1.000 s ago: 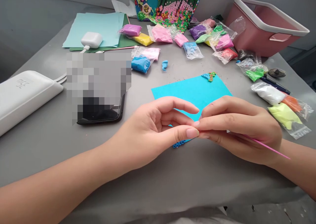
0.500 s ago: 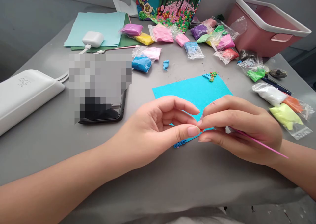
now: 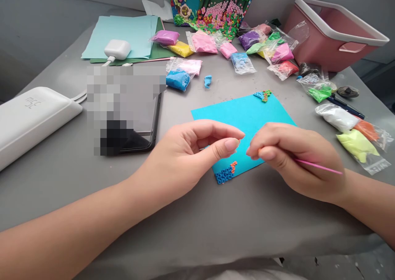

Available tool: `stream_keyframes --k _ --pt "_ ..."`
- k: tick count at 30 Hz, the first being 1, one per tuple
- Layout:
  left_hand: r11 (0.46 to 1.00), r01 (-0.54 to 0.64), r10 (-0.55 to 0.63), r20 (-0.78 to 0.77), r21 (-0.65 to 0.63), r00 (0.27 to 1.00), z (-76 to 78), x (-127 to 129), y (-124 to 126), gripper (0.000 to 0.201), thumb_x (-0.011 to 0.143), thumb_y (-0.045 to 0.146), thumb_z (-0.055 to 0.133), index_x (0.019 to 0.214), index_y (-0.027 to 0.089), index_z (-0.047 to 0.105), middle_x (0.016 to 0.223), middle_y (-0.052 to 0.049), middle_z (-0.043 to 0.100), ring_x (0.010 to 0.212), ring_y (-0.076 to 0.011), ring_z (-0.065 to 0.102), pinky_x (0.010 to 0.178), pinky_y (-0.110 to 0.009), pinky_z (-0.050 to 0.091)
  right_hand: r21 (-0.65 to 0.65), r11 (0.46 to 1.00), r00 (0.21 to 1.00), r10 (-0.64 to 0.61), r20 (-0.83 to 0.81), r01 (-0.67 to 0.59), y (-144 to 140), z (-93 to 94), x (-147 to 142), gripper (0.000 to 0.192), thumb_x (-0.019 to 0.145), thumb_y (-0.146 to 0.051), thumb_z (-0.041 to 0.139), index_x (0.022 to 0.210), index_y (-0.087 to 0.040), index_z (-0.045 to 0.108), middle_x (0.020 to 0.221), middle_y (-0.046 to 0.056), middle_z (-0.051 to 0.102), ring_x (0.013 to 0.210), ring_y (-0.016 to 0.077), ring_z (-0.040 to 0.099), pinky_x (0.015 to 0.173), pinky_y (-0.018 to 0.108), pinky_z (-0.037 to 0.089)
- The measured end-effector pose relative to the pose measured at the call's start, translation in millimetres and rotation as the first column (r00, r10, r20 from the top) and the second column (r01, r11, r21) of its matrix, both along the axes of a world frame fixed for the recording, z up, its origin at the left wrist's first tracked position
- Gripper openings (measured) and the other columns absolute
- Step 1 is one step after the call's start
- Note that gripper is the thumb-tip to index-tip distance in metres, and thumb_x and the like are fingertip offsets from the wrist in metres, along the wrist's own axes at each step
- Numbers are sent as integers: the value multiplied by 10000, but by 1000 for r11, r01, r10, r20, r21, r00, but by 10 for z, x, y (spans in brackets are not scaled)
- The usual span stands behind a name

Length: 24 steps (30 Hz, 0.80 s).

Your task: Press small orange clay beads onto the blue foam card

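Firmly, pink stick [image 3: 321, 166] in right hand [image 3: 299, 150].

The grey tabletop [image 3: 173, 234] was softly lit, its near side shaded darker than the far. Small glints were thrown back by the plastic bags [image 3: 359, 146]. The right hand [image 3: 296, 160] was slightly blurred, the phone [image 3: 143, 139] mostly masked by coarse pixel blocks (its near right corner was spared), and the white power bank [image 3: 37, 119] stretched at the left edge.
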State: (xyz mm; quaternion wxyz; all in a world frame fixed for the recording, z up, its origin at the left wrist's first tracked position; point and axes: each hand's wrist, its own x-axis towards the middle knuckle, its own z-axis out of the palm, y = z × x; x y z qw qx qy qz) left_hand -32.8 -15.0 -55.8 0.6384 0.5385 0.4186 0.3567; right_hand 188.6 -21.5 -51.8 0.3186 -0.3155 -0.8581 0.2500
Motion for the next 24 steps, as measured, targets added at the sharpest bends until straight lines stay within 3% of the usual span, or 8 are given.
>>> stream_keyframes --k 3,7,9,15,24 --pt "999 -5 5 6 -38 1000 4 -8 3 35 859 273 788 888 263 805 830 97 797 773 -33 716 694 -45 547 46 996 995 68 75 -71 7 -7 -11 76 975 -173 618 904 -191 639 756 12 684 697 107 630 641 222 522" --pt "999 -1 0 -10 -38 1000 -4 -18 4 36 864 281 781 888 263 801 833 101 797 785 -34 719 697 -46 550 73 991 992 105 63 -109 -9 -30 -5 138 966 -70 584 1034 -148 675 894 63 714 795 101 659 712 213 549" --pt "1000 -6 5 -23 -25 1000 -3 -18 4 32 862 282 784 883 265 801 845 103 799 787 -31 716 697 -41 544 51 991 990 120 79 -124 -16 -33 0 113 970 -96 595 1011 -146 688 875 59 713 766 93 648 700 210 549" --pt "1000 -11 10 -50 -10 999 5 -11 2 21 863 264 779 869 264 799 825 102 793 767 -31 704 685 -44 536 34 990 988 132 75 -135 -9 -16 4 57 936 -122 672 968 -166 688 865 33 704 773 87 644 703 203 557" --pt "1000 -4 4 -46 -7 999 13 -7 0 39 837 281 805 871 264 800 852 81 800 796 -62 712 696 -83 540 20 993 990 113 80 -115 -10 -1 -9 38 955 -144 642 941 -169 667 818 30 715 732 106 643 654 228 539"
